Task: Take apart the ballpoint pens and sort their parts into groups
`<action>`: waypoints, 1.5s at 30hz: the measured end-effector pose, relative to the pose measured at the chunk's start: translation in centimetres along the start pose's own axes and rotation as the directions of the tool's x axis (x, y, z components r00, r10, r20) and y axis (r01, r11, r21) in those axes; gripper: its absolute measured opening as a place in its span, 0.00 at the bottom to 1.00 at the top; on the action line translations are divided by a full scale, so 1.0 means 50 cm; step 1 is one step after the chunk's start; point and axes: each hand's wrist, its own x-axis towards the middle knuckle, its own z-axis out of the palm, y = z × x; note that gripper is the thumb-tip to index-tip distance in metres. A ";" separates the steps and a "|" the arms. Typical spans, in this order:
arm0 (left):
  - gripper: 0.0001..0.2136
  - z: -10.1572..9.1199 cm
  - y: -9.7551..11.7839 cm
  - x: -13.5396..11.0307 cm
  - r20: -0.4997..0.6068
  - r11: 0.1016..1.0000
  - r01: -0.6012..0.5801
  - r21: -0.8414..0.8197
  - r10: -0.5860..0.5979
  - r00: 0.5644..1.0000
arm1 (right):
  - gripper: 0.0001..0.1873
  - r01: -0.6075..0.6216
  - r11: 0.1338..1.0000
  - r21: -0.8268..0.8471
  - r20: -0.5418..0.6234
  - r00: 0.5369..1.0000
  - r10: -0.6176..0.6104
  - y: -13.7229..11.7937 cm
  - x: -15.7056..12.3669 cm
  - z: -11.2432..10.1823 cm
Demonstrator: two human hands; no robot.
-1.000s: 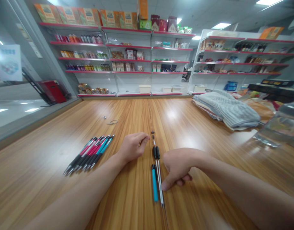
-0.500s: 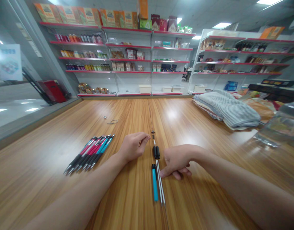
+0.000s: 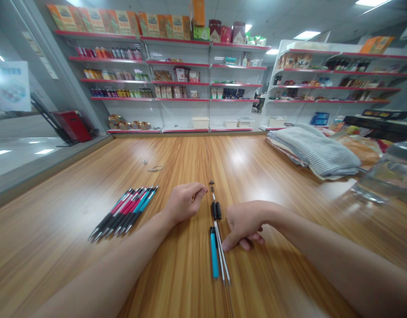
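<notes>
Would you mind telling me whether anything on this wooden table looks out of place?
Yes: a tiny silver metal piece and a thin, curved grey strip lie loose on the wood-grain table, apart from the neat row of pink and teal pens, so they look stray.

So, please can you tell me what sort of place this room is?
It looks like a small shop: white shelves with red edges display boxed goods and bottles, and pens lie in a row on a wooden table.
</notes>
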 end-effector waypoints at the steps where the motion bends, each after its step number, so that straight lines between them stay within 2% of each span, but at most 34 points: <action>1: 0.09 0.000 0.000 0.000 0.001 1.000 0.000 0.001 0.000 1.000 | 0.37 -0.005 1.000 0.001 -0.002 1.000 0.005 -0.002 -0.001 0.000; 12: 0.08 0.000 0.000 0.001 0.003 1.000 -0.006 -0.004 0.006 1.000 | 0.37 -0.030 0.999 -0.011 -0.027 0.999 0.030 -0.015 -0.013 0.004; 20: 0.08 0.001 -0.001 0.001 0.008 1.000 0.008 -0.013 -0.008 1.000 | 0.36 0.001 1.000 0.002 -0.036 0.999 -0.001 -0.016 -0.014 0.007; 23: 0.09 0.001 0.001 0.002 0.003 0.998 0.008 -0.055 -0.008 1.000 | 0.36 0.005 1.000 0.007 -0.034 0.999 -0.005 -0.014 -0.012 0.005; 25: 0.10 -0.002 0.002 0.004 -0.028 0.991 0.048 -0.122 -0.052 0.998 | 0.35 0.021 0.999 0.033 -0.016 1.000 -0.021 -0.005 -0.010 0.000; 28: 0.12 -0.009 0.002 0.008 -0.070 0.913 0.207 -0.351 -0.246 0.967 | 0.32 0.093 0.975 0.202 -0.039 0.995 -0.087 0.021 -0.006 -0.012; 30: 0.14 -0.014 0.002 0.011 -0.043 0.773 0.286 -0.567 -0.374 0.926 | 0.29 0.196 0.899 0.391 -0.138 0.978 -0.154 0.042 0.001 -0.018; 31: 0.15 -0.015 0.001 0.013 -0.018 0.692 0.299 -0.658 -0.411 0.911 | 0.27 0.266 0.833 0.485 -0.210 0.960 -0.185 0.052 0.006 -0.019; 33: 0.13 -0.013 -0.001 0.016 0.025 0.570 0.300 -0.765 -0.439 0.898 | 0.25 0.429 0.665 0.612 -0.399 0.893 -0.210 0.068 0.023 -0.018; 34: 0.12 -0.009 -0.003 0.017 0.038 0.534 0.297 -0.792 -0.443 0.896 | 0.24 0.515 0.581 0.631 -0.508 0.840 -0.192 0.074 0.035 -0.017; 36: 0.10 0.000 -0.011 0.020 0.037 0.475 0.283 -0.834 -0.463 0.886 | 0.23 0.681 0.444 0.582 -0.719 0.686 -0.111 0.081 0.059 -0.014; 38: 0.11 0.009 -0.022 0.023 -0.003 0.412 0.243 -0.878 -0.512 0.859 | 0.22 0.801 0.376 0.467 -0.862 0.507 -0.011 0.084 0.081 -0.012; 40: 0.11 0.014 -0.033 0.027 -0.047 0.344 0.193 -0.919 -0.580 0.813 | 0.20 0.847 0.411 0.337 -0.938 0.339 0.070 0.081 0.094 -0.010; 42: 0.12 0.015 -0.041 0.030 -0.026 0.241 0.163 -0.957 -0.627 0.779 | 0.18 0.820 0.533 0.210 -0.977 0.192 0.090 0.074 0.097 -0.007; 44: 0.11 0.014 -0.042 0.032 0.041 0.108 0.140 -0.984 -0.631 0.774 | 0.14 0.746 0.661 0.087 -0.996 0.089 0.031 0.062 0.093 -0.001; 45: 0.11 0.013 -0.040 0.031 0.076 0.051 0.136 -0.989 -0.618 0.782 | 0.13 0.704 0.710 0.025 -0.998 0.063 -0.027 0.055 0.090 0.002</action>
